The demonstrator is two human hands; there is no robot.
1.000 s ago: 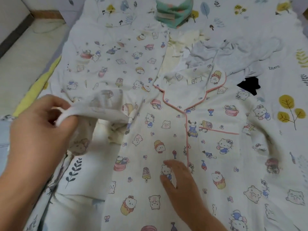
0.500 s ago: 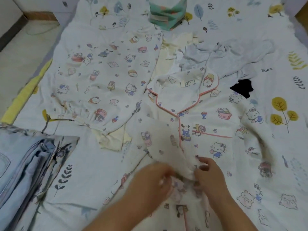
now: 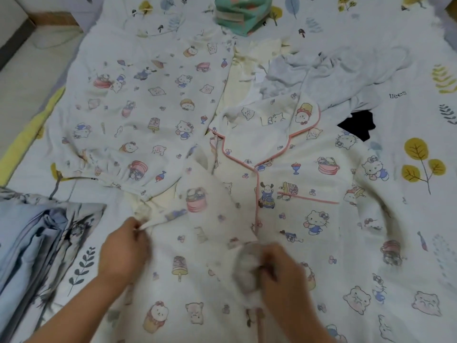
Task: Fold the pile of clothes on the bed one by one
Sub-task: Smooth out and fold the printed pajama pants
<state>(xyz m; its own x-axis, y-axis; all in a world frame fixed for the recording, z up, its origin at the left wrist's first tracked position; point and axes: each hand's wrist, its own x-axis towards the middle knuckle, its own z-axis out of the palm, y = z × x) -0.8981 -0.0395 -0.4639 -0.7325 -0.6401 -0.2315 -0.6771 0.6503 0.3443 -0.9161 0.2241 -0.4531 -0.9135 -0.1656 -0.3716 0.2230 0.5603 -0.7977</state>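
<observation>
Currently both busy at bottom of frame — left hand pinches the pajama shirt edge, right hand grips its bunched sleeve. Shirt lies flat mid-bed; matching pants upper left, grey garment beyond.

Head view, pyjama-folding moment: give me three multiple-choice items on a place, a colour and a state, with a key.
1. The teal folded item lies:
A. at the far end of the bed
B. under the right hand
C. on the floor

2. The piping on the pyjama shirt collar is:
A. green
B. pink
C. black

3. The left hand is:
A. flat and open
B. off the bed
C. pinching shirt fabric

Key: 1 A, it sits at the top edge beyond the clothes. 2 B, a pink line edges collar and placket. 3 C, cloth is gathered at its fingertips; the right hand grips the sleeve cuff.
</observation>
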